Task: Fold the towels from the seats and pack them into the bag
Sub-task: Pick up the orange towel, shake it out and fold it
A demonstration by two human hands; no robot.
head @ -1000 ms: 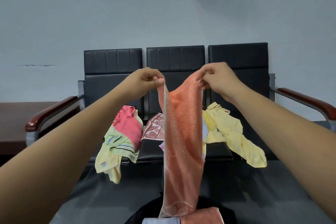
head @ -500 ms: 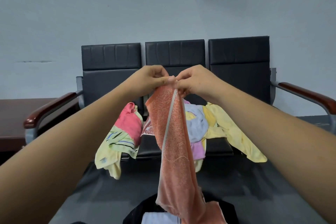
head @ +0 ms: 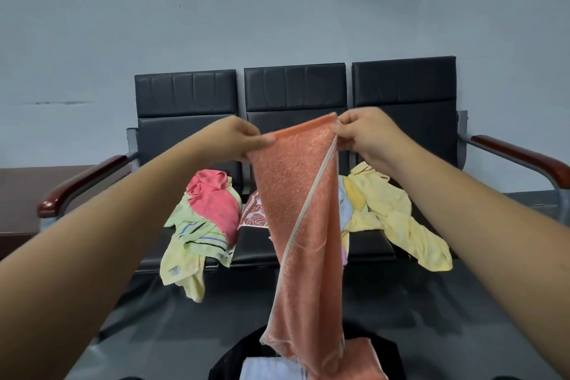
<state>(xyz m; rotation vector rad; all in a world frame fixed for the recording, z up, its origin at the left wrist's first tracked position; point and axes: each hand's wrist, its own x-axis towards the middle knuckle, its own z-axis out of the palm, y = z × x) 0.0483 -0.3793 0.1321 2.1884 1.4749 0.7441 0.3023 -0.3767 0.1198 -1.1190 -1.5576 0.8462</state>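
At the bottom middle of the frame sits a black bag (head: 229, 359) with its top open. Inside it lies a pale blue-white folded towel (head: 271, 371). Next to that is a bit of orange cloth (head: 362, 350), but I cannot tell if it is another towel or the end of the one held up.

The orange towel (head: 299, 210) hangs in the middle of the frame, right above the bag. The left hand (head: 237, 140) pinches its top left corner, with the fingers and thumb closed on the cloth. The right hand (head: 365, 133) pinches the top right corner the same way. The top edge is pulled straight between them, and the low end hangs down to the bag.

Behind it is a bench with three black seats (head: 401, 86). The hanging towel hides part of the middle seat. On the left seat lie a pink towel (head: 216, 203), a green striped towel (head: 202, 233) and a pale yellow towel (head: 180, 270) that droops over the front edge. A red and white patterned towel (head: 254, 216) peeks out in the middle. On the right lie a yellow towel (head: 401, 222) and a light blue towel (head: 345, 208).

The orange towel looks fuzzy and bumpy, long and narrow, with a thin pale strip along one edge. The seats look smooth and padded — the armrests (head: 80, 182) are shiny brown. The other towels are crumpled in soft heaps.
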